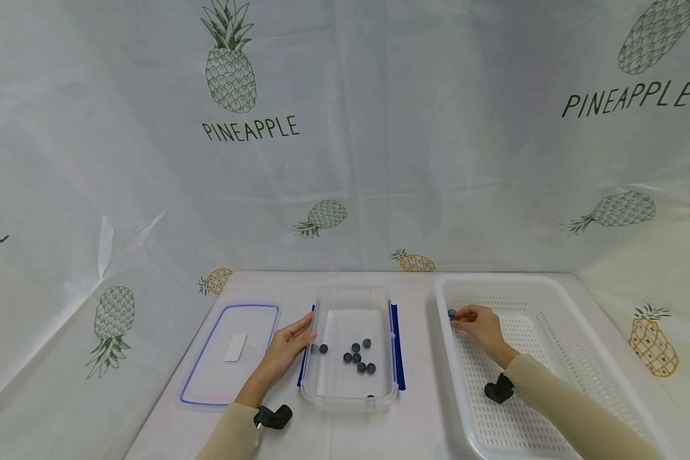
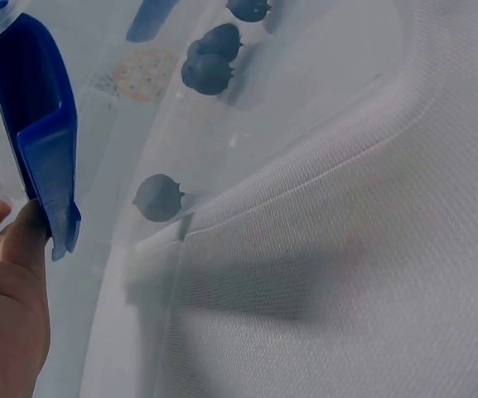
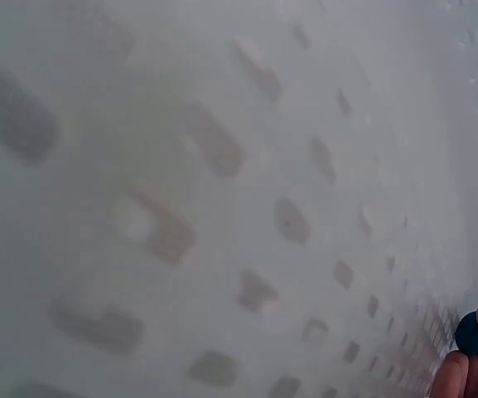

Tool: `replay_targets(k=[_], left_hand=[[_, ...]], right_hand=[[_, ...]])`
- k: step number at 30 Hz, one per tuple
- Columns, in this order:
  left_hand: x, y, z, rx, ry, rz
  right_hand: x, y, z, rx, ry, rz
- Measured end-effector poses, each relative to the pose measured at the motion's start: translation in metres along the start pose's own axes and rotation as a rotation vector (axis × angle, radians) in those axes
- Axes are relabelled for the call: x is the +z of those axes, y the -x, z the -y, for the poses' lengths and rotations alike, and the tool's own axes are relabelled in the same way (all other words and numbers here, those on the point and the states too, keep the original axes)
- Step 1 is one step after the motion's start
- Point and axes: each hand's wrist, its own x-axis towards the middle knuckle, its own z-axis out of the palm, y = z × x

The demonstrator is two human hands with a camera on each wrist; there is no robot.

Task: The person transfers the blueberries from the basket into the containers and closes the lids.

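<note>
My right hand (image 1: 480,329) pinches one blueberry (image 1: 451,314) between thumb and fingers, over the left wall of the white basket. In the right wrist view the same blueberry (image 3: 472,334) shows dark blue at the fingertips. A clear plastic container (image 1: 353,402) with blue latches stands mid-table, and several blueberries (image 1: 355,358) lie loose in it. On its left side, my left hand (image 1: 287,345) grips the wall by the latch. From the left wrist, the blue latch (image 2: 48,124) hangs folded out beside the fingers (image 2: 15,265).
The white perforated basket (image 1: 457,409) takes up the right of the table. Left of the container lies a clear lid (image 1: 207,358) with a blue rim and a white label. A pineapple-print sheet (image 1: 379,160) hangs behind the table.
</note>
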Motion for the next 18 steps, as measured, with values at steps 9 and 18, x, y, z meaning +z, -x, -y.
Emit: replay_targets(k=[9,18], left_hand=[[-0.002,-0.002,0.007,0.024,-0.005,-0.015],[-0.002,-0.002,0.005,0.035,0.000,0.007]], right_hand=[[-0.008,0.000,0.003,0.020,-0.021,0.038],[-0.025,0.001,0.008,-0.003,-0.026,0.042]])
